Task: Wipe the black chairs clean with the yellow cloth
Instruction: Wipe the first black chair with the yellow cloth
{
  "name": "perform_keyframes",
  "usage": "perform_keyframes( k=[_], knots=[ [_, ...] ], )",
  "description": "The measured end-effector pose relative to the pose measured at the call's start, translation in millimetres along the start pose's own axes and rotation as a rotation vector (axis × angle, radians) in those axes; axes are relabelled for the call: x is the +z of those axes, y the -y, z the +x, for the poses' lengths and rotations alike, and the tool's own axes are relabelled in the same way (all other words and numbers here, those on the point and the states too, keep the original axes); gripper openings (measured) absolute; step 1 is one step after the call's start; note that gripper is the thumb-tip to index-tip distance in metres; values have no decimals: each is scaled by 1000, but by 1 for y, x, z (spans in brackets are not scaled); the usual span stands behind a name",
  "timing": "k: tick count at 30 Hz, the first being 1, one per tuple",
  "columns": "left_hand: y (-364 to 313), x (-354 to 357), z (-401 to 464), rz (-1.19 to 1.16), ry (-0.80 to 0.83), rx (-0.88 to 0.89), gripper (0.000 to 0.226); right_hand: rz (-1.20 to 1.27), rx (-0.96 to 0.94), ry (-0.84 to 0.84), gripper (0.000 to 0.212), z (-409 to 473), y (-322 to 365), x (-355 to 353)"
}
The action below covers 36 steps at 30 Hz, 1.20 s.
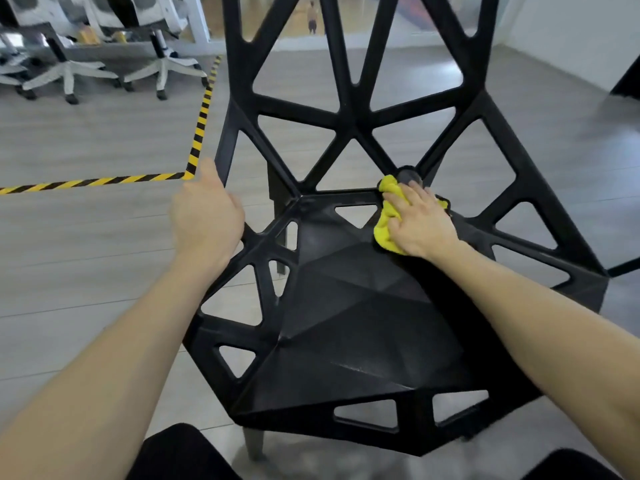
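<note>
A black chair (339,306) with a web of triangular openings fills the middle of the view, its tall back rising to the top edge. My right hand (419,225) presses a crumpled yellow cloth (389,216) onto the rear right corner of the seat, where seat and backrest meet. Most of the cloth is hidden under my palm and fingers. My left hand (206,213) grips the left edge of the chair's side frame, fingers wrapped behind it.
Grey floor lies all around. Yellow-and-black hazard tape (104,181) marks a corner on the left. White office chairs on casters (69,71) stand at the far left. Part of another black chair (627,84) shows at the right edge. My dark-clothed knees (180,455) are at the bottom.
</note>
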<state>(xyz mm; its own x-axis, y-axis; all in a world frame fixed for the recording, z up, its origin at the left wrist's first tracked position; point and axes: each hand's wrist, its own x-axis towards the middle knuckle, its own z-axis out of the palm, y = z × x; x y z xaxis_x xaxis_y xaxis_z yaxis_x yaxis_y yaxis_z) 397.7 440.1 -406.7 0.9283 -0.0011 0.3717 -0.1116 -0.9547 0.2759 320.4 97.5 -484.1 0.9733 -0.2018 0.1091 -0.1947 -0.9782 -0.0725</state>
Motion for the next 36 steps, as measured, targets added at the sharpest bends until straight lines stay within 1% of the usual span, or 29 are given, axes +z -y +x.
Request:
perform_keyframes(
  k=[1, 2, 4, 6, 7, 8, 9, 10, 12, 13, 14, 15, 16, 17, 18, 20, 21, 22, 24, 25, 26, 27, 28, 30, 31, 32, 33, 35, 36],
  knots=[
    [-2, 1, -2, 53, -1, 14, 32, 17, 24, 21, 81, -4, 5, -3],
    [-3, 2, -4, 107, -3, 37, 39, 34, 9, 37, 82, -13, 18, -5],
    [-1, 4, -10, 161, -66, 133, 59, 145, -118, 85, 84, -53, 54, -11],
    [-4, 0, -19, 196, -135, 313, 73, 269, -293, 196, 80, -113, 85, -22],
    [-7, 3, -25, 216, -142, 433, 74, 312, -362, 244, 77, -140, 92, -26],
    [-12, 11, -32, 217, -110, 542, 70, 308, -417, 255, 74, -155, 90, -28],
    [-16, 21, -41, 203, -38, 609, 65, 279, -439, 216, 72, -156, 81, -29],
    [-21, 32, -51, 189, 56, 619, 61, 209, -417, 153, 72, -142, 69, -26],
    [-26, 53, -68, 232, 212, 542, 64, 43, -298, 21, 76, -87, 30, -13],
    [-26, 61, -73, 292, 242, 510, 66, 23, -201, -11, 79, -57, 12, -9],
    [-26, 65, -75, 354, 259, 499, 69, 16, -104, 1, 83, -34, 2, -5],
    [-28, 65, -76, 407, 266, 496, 71, 23, -34, 26, 85, -20, 0, 3],
    [-29, 64, -76, 441, 266, 496, 71, 30, -18, 11, 84, -19, 9, 8],
    [-30, 63, -75, 461, 265, 496, 71, 56, -73, -7, 81, -31, 29, 5],
    [-31, 62, -73, 473, 271, 499, 70, 118, -181, 17, 76, -54, 52, -4],
    [-31, 62, -74, 486, 267, 525, 68, 244, -412, 113, 65, -115, 82, -16],
    [-30, 60, -75, 487, 254, 536, 66, 283, -470, 188, 63, -142, 87, -24],
    [-29, 58, -76, 487, 253, 542, 64, 288, -485, 223, 62, -155, 83, -33],
    [-29, 53, -78, 479, 269, 537, 61, 208, -367, 132, 59, -137, 52, -37],
    [-31, 52, -78, 469, 264, 536, 59, 133, -250, 51, 59, -112, 30, -36],
    [-32, 51, -78, 459, 251, 535, 58, 86, -150, 19, 65, -87, 16, -35],
    [-33, 50, -78, 453, 243, 534, 56, 62, -77, 35, 72, -70, 17, -31],
    [-33, 51, -79, 445, 234, 531, 55, 55, -101, 67, 75, -64, 28, -24],
    [-32, 52, -78, 431, 214, 532, 53, 103, -271, 144, 65, -79, 62, -12],
    [-31, 52, -79, 434, 205, 539, 53, 157, -352, 162, 60, -92, 70, -9],
    [-31, 51, -79, 438, 204, 544, 53, 224, -410, 191, 60, -100, 66, -14],
    [-31, 50, -80, 436, 206, 545, 53, 247, -385, 183, 62, -97, 54, -21],
    [-32, 50, -79, 434, 195, 540, 55, 176, -168, 103, 70, -74, 30, -24],
    [-32, 51, -79, 443, 188, 533, 56, 143, -110, 95, 73, -68, 30, -23]
  ],
)
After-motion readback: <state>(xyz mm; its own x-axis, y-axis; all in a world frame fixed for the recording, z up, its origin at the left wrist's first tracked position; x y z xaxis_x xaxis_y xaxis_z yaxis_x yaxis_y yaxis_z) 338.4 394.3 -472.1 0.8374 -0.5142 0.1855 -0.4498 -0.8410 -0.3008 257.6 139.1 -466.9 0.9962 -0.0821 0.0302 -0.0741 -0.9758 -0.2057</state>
